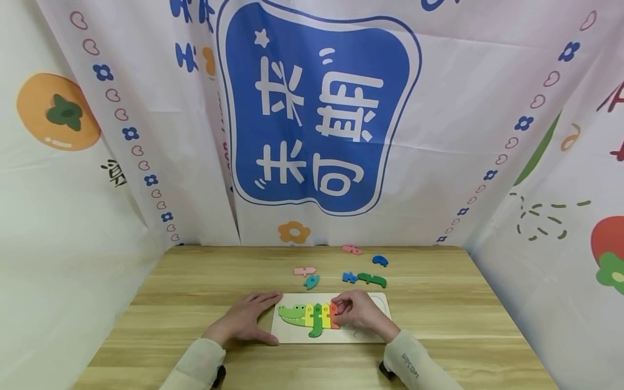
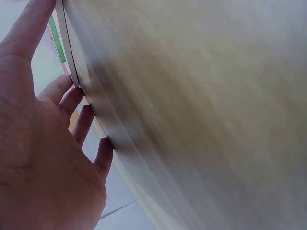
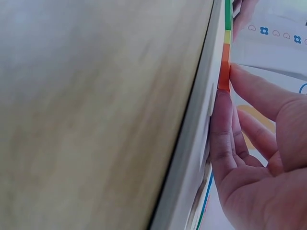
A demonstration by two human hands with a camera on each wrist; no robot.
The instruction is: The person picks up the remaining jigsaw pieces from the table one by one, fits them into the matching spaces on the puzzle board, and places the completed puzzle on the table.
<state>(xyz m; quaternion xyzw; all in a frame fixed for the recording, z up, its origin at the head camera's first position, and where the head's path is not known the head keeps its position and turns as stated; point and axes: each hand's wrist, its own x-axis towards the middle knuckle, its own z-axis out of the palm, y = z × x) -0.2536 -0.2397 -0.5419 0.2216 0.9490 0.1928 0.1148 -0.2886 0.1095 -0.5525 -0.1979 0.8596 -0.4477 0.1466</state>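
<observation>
A pale wooden puzzle board (image 1: 292, 336) lies on the table, with a crocodile partly laid out on it. The green head (image 1: 292, 315) is at the left, followed by yellow and green body pieces. At the right end of this row, my right hand (image 1: 358, 310) pinches an orange puzzle piece (image 1: 334, 311) between thumb and fingers. The right wrist view shows the thumb against that orange edge, a finger at its end. My left hand (image 1: 246, 318) is spread at the board's left side, its thumb and fingertips at the two corners.
Several loose pieces lie beyond the board: two pink ones (image 1: 304, 271), a teal one (image 1: 312, 281), two blue ones (image 1: 380, 261) and a green tail-like one (image 1: 372, 280). A printed cloth (image 1: 429, 216) hangs behind the wooden table (image 1: 195, 276).
</observation>
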